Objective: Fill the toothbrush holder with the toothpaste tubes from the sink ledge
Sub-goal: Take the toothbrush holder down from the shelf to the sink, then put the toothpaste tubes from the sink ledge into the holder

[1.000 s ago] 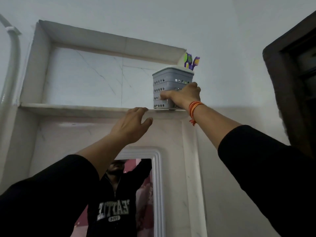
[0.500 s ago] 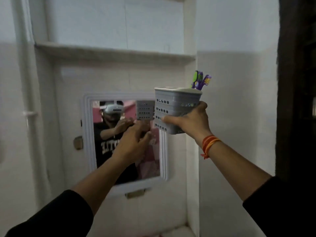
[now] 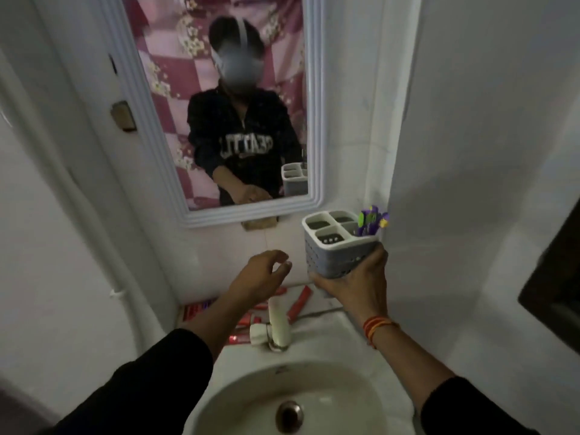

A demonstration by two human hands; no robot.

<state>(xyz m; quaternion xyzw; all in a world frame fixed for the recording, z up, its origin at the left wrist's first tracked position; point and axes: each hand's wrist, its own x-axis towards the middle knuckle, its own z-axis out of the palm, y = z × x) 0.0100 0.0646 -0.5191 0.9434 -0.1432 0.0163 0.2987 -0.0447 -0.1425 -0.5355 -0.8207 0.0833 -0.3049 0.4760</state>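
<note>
Toothbrush holder [image 3: 337, 246] sits gripped in the right hand [image 3: 354, 282] above the sink's [image 3: 314, 390] back ledge; the left hand [image 3: 260, 274] hovers open, empty, over red toothpaste tubes [image 3: 298, 302].

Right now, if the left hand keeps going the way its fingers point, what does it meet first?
Probably the toothbrush holder held in the right hand: the left hand is open, fingers aimed at its lower wall. Depth is unclear; it could pass in front.

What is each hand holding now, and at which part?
The right hand grips the toothbrush holder from below, around its lower body. The left hand holds nothing.
</note>
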